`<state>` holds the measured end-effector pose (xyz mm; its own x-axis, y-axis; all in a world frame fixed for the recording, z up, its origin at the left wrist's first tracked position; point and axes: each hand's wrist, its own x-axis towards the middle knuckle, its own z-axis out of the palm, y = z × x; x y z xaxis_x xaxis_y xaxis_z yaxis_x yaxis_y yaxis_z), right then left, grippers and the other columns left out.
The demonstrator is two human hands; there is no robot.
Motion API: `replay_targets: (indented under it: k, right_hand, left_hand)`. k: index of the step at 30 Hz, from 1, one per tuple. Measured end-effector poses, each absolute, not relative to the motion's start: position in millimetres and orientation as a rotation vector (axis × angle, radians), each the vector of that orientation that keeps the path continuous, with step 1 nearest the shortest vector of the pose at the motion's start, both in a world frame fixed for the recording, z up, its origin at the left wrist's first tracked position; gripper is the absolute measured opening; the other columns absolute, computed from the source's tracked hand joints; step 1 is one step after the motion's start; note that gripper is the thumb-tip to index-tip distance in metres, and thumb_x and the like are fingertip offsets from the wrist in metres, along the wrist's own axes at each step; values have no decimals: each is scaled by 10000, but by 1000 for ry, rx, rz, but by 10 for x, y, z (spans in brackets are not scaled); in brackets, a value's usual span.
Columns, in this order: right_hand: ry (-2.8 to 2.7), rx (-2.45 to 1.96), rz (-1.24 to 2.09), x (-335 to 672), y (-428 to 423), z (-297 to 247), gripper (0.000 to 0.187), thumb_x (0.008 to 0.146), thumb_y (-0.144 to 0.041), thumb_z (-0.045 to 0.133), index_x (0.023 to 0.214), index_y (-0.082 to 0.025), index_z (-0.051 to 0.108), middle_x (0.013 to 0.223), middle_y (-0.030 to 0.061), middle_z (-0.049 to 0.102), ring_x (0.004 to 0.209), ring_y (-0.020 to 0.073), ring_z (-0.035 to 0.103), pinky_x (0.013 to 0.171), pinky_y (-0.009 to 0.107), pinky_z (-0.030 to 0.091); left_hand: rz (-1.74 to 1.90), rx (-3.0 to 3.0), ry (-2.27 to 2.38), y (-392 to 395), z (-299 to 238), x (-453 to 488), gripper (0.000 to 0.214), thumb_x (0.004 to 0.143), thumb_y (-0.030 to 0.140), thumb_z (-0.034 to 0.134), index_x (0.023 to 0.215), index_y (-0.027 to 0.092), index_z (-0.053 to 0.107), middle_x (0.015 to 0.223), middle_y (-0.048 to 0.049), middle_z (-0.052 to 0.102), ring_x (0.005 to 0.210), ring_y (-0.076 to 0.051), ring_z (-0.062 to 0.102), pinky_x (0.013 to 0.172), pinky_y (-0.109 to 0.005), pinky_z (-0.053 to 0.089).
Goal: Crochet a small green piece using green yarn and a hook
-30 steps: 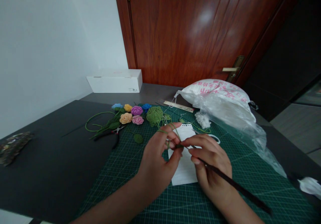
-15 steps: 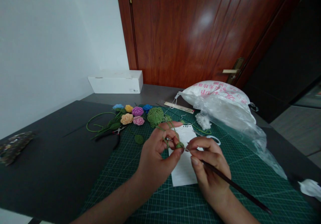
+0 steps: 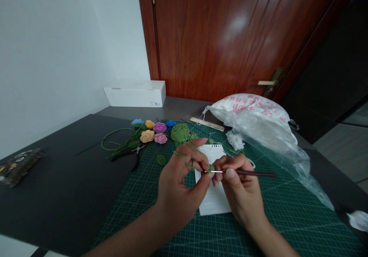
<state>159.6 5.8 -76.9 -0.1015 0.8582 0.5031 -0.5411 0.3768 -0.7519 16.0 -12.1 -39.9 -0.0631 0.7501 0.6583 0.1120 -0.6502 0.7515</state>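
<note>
Small green crochet piece [image 3: 212, 168] is mid-scene above the paper [image 3: 214, 205], clamped between thumb and fingers of the left hand [image 3: 179, 182], the nearer one. Hook [image 3: 255, 173] runs nearly level left-right: metal end at the piece (through it or alongside, can't tell), handle rightward, pinched in the right hand [image 3: 244, 191]. Yarn ball [image 3: 180, 134] is farther back, left.

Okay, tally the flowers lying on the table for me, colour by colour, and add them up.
Light blue flower: 1
Dark blue flower: 1
Yellow flower: 1
Purple flower: 1
Peach flower: 1
Pink flower: 1
Total in view: 6
</note>
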Motion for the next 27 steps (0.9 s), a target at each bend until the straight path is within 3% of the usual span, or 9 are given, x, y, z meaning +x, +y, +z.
replay_targets:
  k: [8, 12, 15, 17, 20, 24, 27]
  right_hand:
    - [-1002, -250, 1527, 1584, 71, -752, 145, 918, -300, 759, 846, -231, 654, 749, -31, 626, 633, 97, 593, 613, 222, 445]
    - [-952, -206, 1671, 1574, 78, -762, 183, 908, -338, 767, 840, -230, 636, 732, -39, 576, 608, 88, 560, 595, 218, 431]
    - [-990, -210, 1654, 1569, 91, -781, 211, 901, -364, 771, 845, -234, 615, 754, -42, 563, 628, 94, 553, 609, 231, 434]
    - [-1100, -237, 1481, 1574, 92, -783, 204, 911, -366, 757, 856, -241, 605, 775, -38, 562, 661, 110, 567, 619, 247, 447]
    - [-1414, -297, 923, 1598, 71, -769, 87, 961, -225, 672, 915, -258, 605, 829, -23, 578, 741, 146, 610, 666, 297, 494]
    - [-1723, -450, 61, 1618, 16, -774, 301, 877, 32, 580, 958, -258, 573, 886, -10, 605, 780, 159, 610, 705, 334, 515]
    - [-1705, -651, -151, 1587, -19, -789, 257, 872, 2, 611, 911, -243, 545, 843, -13, 605, 733, 154, 588, 667, 315, 485]
  left_hand:
    - [1772, 1684, 830, -154, -363, 176, 653, 774, -62, 721, 1303, 300, 599, 853, 45, 677, 786, -127, 689, 735, -234, 592]
    - [1788, 1694, 803, -170, -353, 159, 656, 777, -66, 724, 1305, 308, 618, 888, 41, 709, 826, -128, 703, 801, -252, 590]
    - [1737, 1543, 763, -146, -323, 146, 620, 744, -58, 755, 1262, 262, 638, 851, 35, 705, 804, -133, 696, 756, -249, 593]
    - [1630, 1337, 710, -107, -310, 141, 659, 688, -17, 827, 1264, 221, 613, 805, 35, 687, 747, -142, 676, 684, -256, 592]
    - [1453, 1039, 608, -50, -323, 151, 713, 674, 75, 879, 1300, 189, 557, 781, 42, 665, 617, -121, 623, 564, -250, 563]
    - [1368, 920, 641, -19, -371, 186, 713, 677, 93, 888, 1303, 144, 551, 796, 17, 672, 696, -110, 608, 638, -222, 538]
    - [1435, 1080, 669, 0, -392, 193, 755, 746, 74, 830, 1406, 197, 485, 803, 19, 671, 735, -120, 606, 668, -228, 522]
